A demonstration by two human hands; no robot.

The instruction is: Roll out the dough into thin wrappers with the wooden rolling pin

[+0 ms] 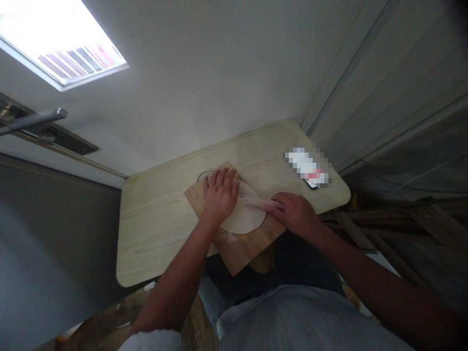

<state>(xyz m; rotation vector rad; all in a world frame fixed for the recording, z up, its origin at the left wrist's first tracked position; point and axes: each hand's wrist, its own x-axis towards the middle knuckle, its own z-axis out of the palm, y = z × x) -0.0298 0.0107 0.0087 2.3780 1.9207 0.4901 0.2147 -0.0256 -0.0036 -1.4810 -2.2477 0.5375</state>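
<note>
A round, flat sheet of pale dough (244, 217) lies on a square wooden board (237, 248), with traces of flour near its lower edge. My left hand (220, 191) rests flat on the dough's left side, fingers stretched out and pointing away from me. From the right, my right hand (294, 210) is closed around the end of a slim, pale pinkish knife-like tool (258, 201). The tool's narrow far end reaches over the dough to beside my left hand. Whether it cuts into the dough or only touches it, I cannot tell.
The board lies on a light wood-grain table (157, 214) and juts past its near edge. A metal ring (204, 172) shows at the board's far corner. A blurred-out phone-like object (307, 168) lies at the right. Behind stands a pale door with a handle (36, 119).
</note>
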